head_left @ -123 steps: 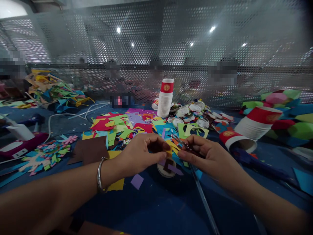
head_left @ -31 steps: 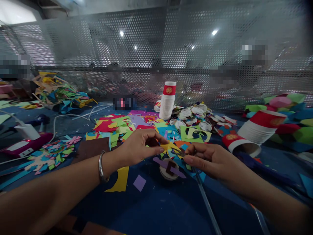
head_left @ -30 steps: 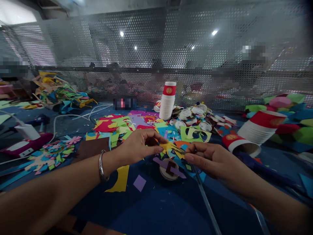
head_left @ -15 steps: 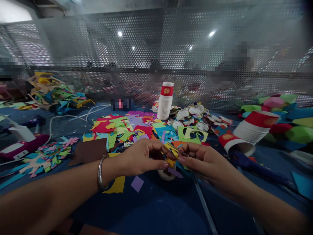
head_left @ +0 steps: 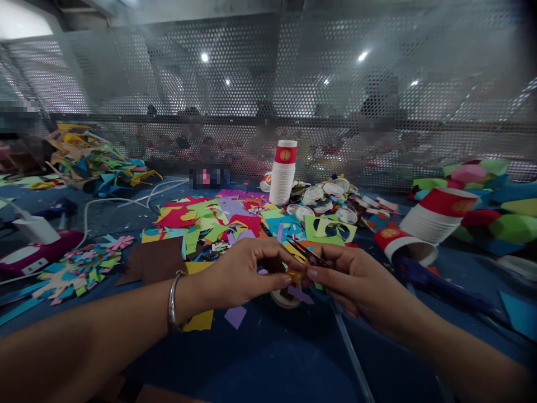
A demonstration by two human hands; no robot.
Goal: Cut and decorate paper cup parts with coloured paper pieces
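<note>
My left hand [head_left: 251, 267], a silver bangle on its wrist, pinches a small yellow paper piece [head_left: 295, 276] between thumb and finger. Just to the right, my right hand [head_left: 346, 274] grips dark tweezers [head_left: 306, 251], whose tips point up and left. Below my fingers lies a round white-rimmed piece [head_left: 285, 301] with a brown middle, partly hidden. A purple paper strip [head_left: 300, 294] lies over its edge. On the blue table, a purple square [head_left: 235, 317] is left of it.
Colored paper scraps [head_left: 201, 215] spread behind my hands. A stack of paper cups [head_left: 282, 179] stands beside a heap of white-rimmed rounds [head_left: 327, 196]. Tipped cups [head_left: 436, 215] and a blue glue gun [head_left: 444, 288] lie at right. A purple device [head_left: 42, 254] and white cables are at left.
The tweezers in my right hand have swung into clearer view, tips now up and left above the yellow piece. My left hand has hardly moved.
</note>
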